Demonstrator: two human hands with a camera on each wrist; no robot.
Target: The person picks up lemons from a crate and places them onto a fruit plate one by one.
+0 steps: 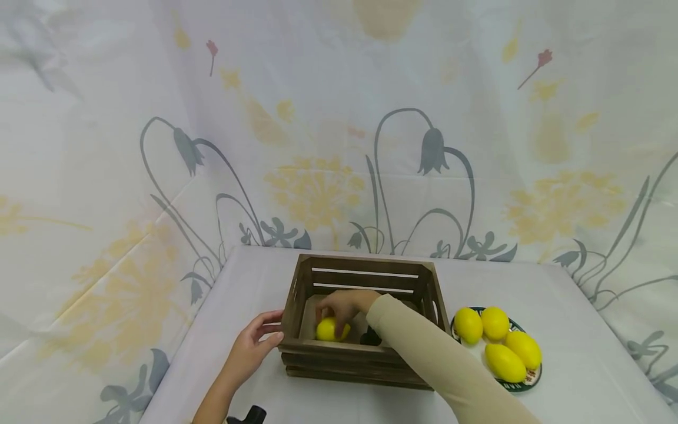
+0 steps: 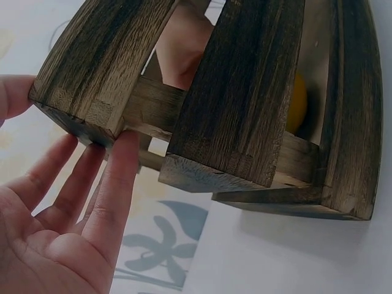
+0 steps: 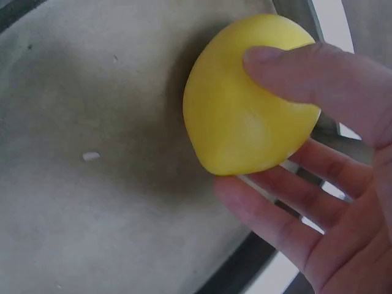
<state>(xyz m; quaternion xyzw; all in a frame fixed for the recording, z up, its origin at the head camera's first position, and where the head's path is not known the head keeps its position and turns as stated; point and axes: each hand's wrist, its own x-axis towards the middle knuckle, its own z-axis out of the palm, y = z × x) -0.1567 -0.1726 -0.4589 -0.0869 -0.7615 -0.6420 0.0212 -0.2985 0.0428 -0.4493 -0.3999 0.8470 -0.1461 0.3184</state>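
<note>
A dark brown slatted wooden crate (image 1: 360, 366) stands on the white table. My left hand (image 1: 255, 343) holds its front left corner, thumb on one side and fingertips (image 2: 125, 150) against the end. Inside the crate, my right hand (image 1: 339, 304) grips a yellow lemon (image 1: 325, 330) near the left end. The right wrist view shows the thumb on top of this lemon (image 3: 245, 116) and the other fingers beneath and beside it, close over the crate's grey-brown floor (image 3: 73, 208). Through the slats in the left wrist view, part of the lemon (image 2: 297, 107) shows.
Right of the crate, several lemons (image 1: 505, 363) lie on a round plate (image 1: 521, 387) with a dark green patterned rim. My right sleeve (image 1: 439, 359) crosses over the crate's front right edge. A flower-printed curtain (image 1: 328, 129) hangs behind the table.
</note>
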